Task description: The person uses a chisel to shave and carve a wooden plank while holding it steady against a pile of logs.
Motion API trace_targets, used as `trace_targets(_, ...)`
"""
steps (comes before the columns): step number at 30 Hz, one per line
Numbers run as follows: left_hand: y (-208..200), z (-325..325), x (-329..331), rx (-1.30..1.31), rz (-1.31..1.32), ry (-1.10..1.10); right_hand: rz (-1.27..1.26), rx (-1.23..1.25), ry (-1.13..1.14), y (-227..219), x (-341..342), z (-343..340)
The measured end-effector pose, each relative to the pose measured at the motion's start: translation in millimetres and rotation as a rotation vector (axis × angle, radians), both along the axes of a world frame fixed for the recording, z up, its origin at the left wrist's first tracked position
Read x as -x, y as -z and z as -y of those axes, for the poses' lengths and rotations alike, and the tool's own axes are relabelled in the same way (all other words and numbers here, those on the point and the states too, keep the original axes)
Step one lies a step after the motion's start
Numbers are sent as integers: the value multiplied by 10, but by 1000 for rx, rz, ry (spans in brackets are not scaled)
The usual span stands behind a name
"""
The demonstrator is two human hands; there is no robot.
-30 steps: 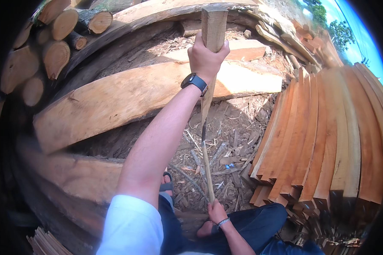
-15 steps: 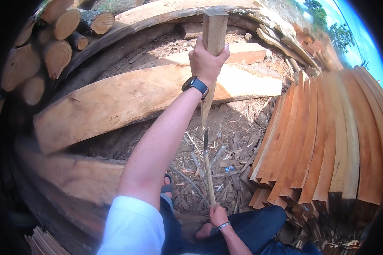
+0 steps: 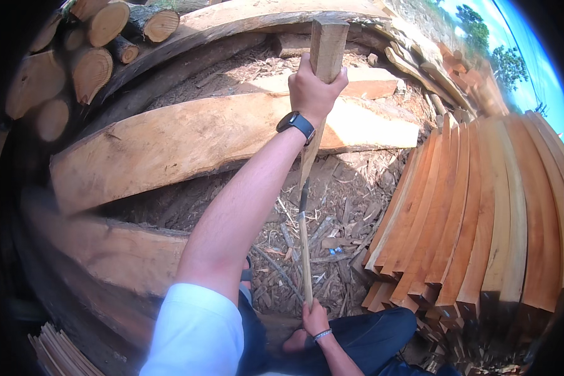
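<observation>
My left hand [image 3: 315, 95], with a dark watch at its wrist, is stretched forward and wrapped round a square wooden post [image 3: 329, 47]. The post stands nearly upright and narrows to a pale, slanted point at its lower end. Low in the picture, my right hand [image 3: 316, 318] grips the end of a long, slim wooden-handled tool [image 3: 306, 260]. Its dark metal end, seen edge-on, meets or overlaps the post's narrow tip; whether they touch I cannot tell. The exact kind of tool does not show.
A thick slab [image 3: 188, 147] lies across the ground beyond my arm, another slab [image 3: 131, 250] at the left. Cut logs [image 3: 94, 72] are piled far left. Stacked sawn boards [image 3: 457, 207] fill the right side. Wood chips [image 3: 338, 225] litter the ground near my feet.
The tool's dark end has come up slightly, to the post's lower tip. The post and my left hand sit a little further right in the picture, both grips unchanged.
</observation>
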State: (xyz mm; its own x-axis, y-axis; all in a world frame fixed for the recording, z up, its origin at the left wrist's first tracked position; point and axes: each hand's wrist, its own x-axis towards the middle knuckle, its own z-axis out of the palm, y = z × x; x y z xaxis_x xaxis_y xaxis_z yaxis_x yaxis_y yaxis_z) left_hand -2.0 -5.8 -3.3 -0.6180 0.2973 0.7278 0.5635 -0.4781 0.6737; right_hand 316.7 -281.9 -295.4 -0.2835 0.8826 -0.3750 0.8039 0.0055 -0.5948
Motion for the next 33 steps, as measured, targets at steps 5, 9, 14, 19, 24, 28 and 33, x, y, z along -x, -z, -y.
trace_targets(5, 20, 13, 22, 5, 5, -22, -196, -104, 173, -189, 115, -100)
trace_targets(9, 23, 14, 38, 5, 4, -38, -134, 18, 124, -4, -4, -114)
trace_targets(14, 18, 42, -13, 40, 62, -4, -23, 20, -15, 327, -200, -82)
trace_targets(19, 58, -5, 30, -34, 20, 12, -235, -156, 242, -259, 58, -162)
trace_targets(24, 28, 17, -88, 12, 40, 25, -33, 96, 81, -98, 19, -127)
trace_targets(28, 47, 11, -106, 64, 38, 60, -60, -17, 78, -13, -54, -162)
trace_targets(33, 53, 21, -104, 62, 24, 49, -88, -92, 110, -300, 120, -145)
